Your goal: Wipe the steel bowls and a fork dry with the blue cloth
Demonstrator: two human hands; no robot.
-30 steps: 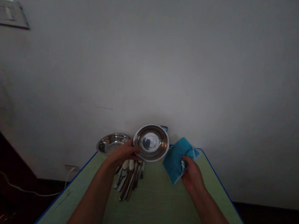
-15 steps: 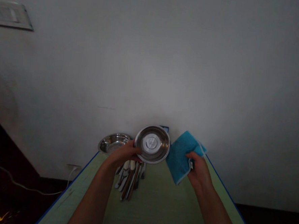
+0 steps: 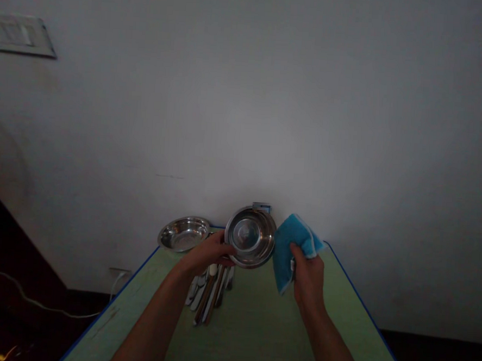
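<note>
My left hand point(image 3: 207, 253) grips the rim of a shallow stainless steel bowl point(image 3: 249, 237), holding it tilted up above the far end of the table. My right hand point(image 3: 308, 277) is shut on a folded blue cloth point(image 3: 294, 249) with a pale edge, just to the right of the bowl and not touching it. Below my left wrist lies a loose bunch of steel cutlery point(image 3: 207, 293) with some pale and brown handles. A matching steel bowl point(image 3: 183, 234) sits at the far left end of the table.
The green table point(image 3: 248, 333) has a blue edge and narrows toward the white wall. A small blue object point(image 3: 261, 208) shows behind the held bowl. A white cable point(image 3: 53, 308) runs along the dark floor at the left to a wall socket point(image 3: 119, 271).
The held bowl has turned, its hollow now facing me more. My right hand has brought the cloth lower and nearer the bowl.
</note>
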